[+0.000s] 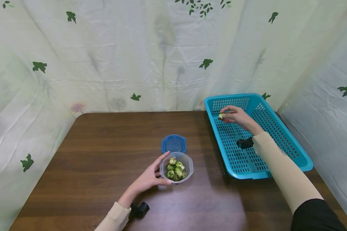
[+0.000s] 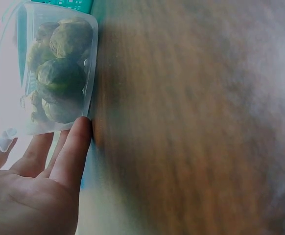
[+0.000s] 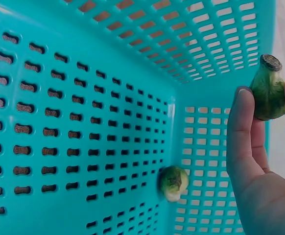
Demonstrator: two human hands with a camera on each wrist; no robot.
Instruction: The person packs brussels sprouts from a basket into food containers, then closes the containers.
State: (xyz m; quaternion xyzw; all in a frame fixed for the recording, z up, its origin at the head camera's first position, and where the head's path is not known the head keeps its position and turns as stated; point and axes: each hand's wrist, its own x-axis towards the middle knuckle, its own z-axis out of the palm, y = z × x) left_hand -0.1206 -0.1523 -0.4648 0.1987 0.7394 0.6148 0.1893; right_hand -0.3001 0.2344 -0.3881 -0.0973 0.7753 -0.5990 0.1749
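Note:
My right hand (image 1: 238, 117) pinches a Brussels sprout (image 3: 270, 90) between thumb and fingertips, above the far-left part of the blue plastic basket (image 1: 219, 150). Another Brussels sprout (image 3: 173, 183) lies on the basket floor by its end wall; the head view does not show it. My left hand (image 1: 147, 179) holds the side of a clear plastic tub (image 1: 190, 166) on the table, thumb at its near edge and fingers along its left and far side. Several Brussels sprouts (image 1: 178, 171) fill the tub's bottom, also visible through its wall in the left wrist view.
A blue round lid (image 1: 174, 143) lies on the brown wooden table (image 1: 118, 138) just behind the tub. The basket stands at the table's right side. A pale curtain (image 1: 118, 64) with green leaf prints hangs behind and along both sides.

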